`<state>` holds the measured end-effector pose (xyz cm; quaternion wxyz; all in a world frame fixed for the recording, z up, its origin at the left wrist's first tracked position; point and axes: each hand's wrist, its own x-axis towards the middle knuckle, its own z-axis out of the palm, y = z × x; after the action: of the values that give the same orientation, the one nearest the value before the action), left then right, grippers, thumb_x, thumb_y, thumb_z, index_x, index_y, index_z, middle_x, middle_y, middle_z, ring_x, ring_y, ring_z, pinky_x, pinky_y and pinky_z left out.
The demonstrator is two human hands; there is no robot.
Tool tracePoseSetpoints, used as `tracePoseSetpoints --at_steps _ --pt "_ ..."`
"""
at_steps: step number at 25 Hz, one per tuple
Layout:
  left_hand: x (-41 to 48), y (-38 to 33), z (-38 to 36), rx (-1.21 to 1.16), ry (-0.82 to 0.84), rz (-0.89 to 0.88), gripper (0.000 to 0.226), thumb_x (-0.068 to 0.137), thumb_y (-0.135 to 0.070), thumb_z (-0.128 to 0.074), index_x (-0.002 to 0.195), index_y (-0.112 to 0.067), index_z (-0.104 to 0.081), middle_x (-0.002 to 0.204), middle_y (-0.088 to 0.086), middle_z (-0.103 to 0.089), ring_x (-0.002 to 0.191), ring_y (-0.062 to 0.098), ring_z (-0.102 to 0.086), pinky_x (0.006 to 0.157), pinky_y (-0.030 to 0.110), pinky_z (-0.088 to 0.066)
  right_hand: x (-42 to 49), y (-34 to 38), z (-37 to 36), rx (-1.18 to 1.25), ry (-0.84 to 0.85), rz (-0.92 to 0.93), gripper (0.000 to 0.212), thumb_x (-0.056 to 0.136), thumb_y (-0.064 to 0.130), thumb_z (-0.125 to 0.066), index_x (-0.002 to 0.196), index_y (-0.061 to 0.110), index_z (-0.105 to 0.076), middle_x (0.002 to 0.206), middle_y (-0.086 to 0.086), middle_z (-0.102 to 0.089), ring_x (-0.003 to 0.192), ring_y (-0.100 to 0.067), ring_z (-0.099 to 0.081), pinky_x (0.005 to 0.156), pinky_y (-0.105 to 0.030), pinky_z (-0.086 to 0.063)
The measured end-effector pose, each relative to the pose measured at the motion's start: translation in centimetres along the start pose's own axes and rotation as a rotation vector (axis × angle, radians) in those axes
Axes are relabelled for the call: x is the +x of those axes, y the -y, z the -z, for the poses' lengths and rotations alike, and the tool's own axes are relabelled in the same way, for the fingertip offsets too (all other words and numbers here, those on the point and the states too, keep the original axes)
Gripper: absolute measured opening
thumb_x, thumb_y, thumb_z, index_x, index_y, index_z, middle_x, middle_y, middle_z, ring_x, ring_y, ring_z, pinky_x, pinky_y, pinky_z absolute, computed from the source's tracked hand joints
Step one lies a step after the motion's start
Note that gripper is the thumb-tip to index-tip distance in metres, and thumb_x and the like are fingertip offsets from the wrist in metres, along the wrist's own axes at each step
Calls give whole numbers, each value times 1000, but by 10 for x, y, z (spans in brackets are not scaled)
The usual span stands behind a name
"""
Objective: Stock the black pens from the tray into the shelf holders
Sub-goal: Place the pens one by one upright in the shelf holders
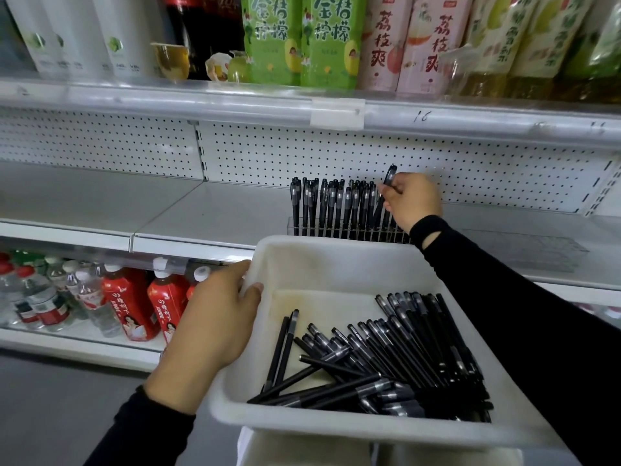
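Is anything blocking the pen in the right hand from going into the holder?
Nothing visible. The right hand holds a black pen tilted at the right end of the pen holder, beside the standing pens.

Right hand pinches a black pen over the holder; left hand grips the tray.

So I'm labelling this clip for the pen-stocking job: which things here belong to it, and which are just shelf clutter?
Part of the job:
- white tray, gripped by the left hand
- loose black pens in it
- clear holder with pens standing upright
- single pen pinched in the right hand

Just there:
- drink cartons above
- red bottles and water bottles below
- second clear holder, right
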<state>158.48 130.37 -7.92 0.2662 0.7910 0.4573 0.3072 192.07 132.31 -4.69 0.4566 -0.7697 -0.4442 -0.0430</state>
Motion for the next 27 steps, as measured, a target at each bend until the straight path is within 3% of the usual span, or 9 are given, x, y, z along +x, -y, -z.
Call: tracePoseSetpoints --at_steps 4,11,16,21,23,25,27 --pt "-1 0 -1 -16 5 4 24 98 -22 -52 117 -30 -65 92 -11 -69 84 5 -62 71 24 -48 5 -8 -6 12 17 -38 25 95 27 -66 109 7 -72 95 -10 -75 83 -28 -72 86 -46 -59" --pt "-1 0 -2 -33 12 22 27 98 -22 -52 121 -32 -64 93 -12 -68 84 5 -63 73 29 -51 6 -10 -16 -229 201 -59 28 100 27 -58 100 1 -69 94 -19 -71 88 -33 -69 85 -46 -57" --pt "1 0 -2 -14 16 25 28 98 -23 -52 122 -31 -64 94 -13 -68 85 5 -63 76 31 -52 19 -5 -25 -251 377 -260 38 99 32 -60 123 2 -61 116 -17 -68 105 -33 -67 95 -46 -54" --pt "0 0 0 -9 12 29 27 98 -23 -52 120 -32 -65 88 -6 -69 80 10 -64 76 36 -54 15 -9 -14 -543 394 -166 44 91 45 -67 100 1 -66 98 -12 -70 90 -27 -68 79 -34 -57" --pt "1 0 1 4 17 32 29 98 -23 -52 123 -31 -64 88 -6 -69 81 10 -64 78 36 -54 7 -5 2 -526 316 -77 32 91 36 -69 88 3 -69 88 -11 -72 80 -25 -68 70 -30 -54" --pt "1 -1 1 20 18 31 29 97 -24 -52 123 -30 -65 91 -7 -69 83 9 -63 79 36 -54 -9 9 24 -494 197 70 34 92 35 -67 72 8 -66 71 -9 -69 66 -21 -64 62 -26 -49" --pt "1 -3 1 25 18 28 28 97 -24 -52 122 -29 -65 93 -6 -69 83 9 -63 78 36 -54 -37 28 44 -431 263 188 42 94 41 -63 66 10 -63 62 -7 -65 57 -17 -61 56 -22 -44"
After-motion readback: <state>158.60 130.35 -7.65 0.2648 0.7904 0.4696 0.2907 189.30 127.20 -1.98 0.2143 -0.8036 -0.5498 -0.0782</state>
